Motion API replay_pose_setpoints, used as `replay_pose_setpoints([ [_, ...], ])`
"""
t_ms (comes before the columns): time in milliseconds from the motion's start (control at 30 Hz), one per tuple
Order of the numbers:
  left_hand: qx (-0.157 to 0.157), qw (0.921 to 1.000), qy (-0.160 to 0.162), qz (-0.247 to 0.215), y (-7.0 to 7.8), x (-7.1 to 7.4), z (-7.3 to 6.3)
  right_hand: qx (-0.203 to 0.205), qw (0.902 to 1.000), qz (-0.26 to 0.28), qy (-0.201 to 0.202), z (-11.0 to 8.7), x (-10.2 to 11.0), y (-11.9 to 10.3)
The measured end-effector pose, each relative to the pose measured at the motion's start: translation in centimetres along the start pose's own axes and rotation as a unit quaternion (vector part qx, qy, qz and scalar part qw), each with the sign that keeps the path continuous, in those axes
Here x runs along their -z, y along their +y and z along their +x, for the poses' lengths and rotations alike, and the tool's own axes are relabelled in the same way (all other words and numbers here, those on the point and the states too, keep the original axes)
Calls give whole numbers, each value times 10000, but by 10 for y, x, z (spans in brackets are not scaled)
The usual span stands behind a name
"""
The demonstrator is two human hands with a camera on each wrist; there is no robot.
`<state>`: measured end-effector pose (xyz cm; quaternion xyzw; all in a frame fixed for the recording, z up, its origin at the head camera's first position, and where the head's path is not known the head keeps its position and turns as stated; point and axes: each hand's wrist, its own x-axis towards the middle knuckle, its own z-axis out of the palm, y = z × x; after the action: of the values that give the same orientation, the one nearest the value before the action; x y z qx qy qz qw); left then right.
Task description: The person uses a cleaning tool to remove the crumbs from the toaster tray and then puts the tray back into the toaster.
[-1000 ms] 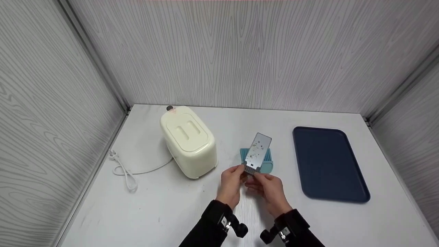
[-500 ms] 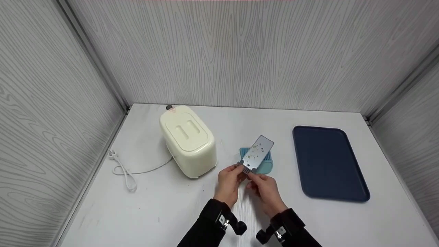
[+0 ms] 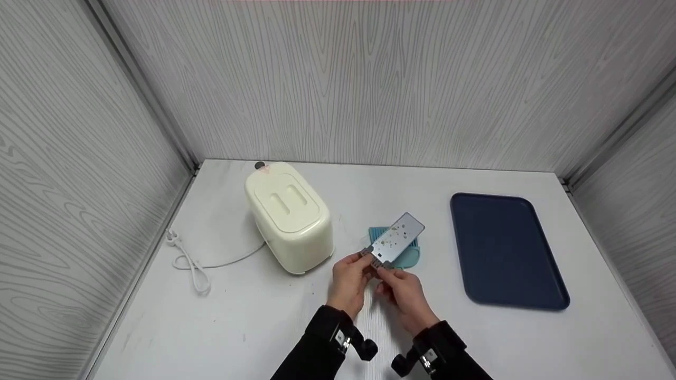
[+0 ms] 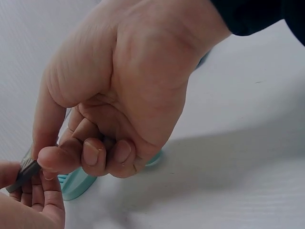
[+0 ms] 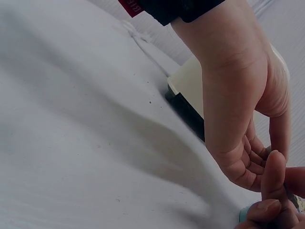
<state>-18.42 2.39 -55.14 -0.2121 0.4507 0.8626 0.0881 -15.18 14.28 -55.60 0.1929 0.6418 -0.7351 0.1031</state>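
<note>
Silvery speckled panel (image 3: pixel 398 238), grey end pinched by left hand (image 3: pixel 348 282) and right hand (image 3: pixel 409 296). Held over a teal ribbed piece (image 3: pixel 409 257), partly hiding it; contact unclear. Cream appliance (image 3: pixel 289 216) stands left, white cord (image 3: pixel 201 287) beyond; navy tray (image 3: pixel 509 250) well apart, right.

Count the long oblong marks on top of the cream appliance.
2. In the head view, the left mark and the right mark lie side by side on the cream appliance. Nothing covers its top.
</note>
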Motion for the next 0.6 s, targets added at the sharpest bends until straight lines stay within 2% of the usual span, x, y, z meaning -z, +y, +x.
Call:
replay_pose_setpoints([
  [300, -11, 10000, 55, 71, 1, 0, 0, -32, 9999, -88, -42, 0, -2, 0],
  [600, -168, 9997, 23, 151, 8, -2, 1, 76, 9969, -767, -125, -1, 8, 1],
])
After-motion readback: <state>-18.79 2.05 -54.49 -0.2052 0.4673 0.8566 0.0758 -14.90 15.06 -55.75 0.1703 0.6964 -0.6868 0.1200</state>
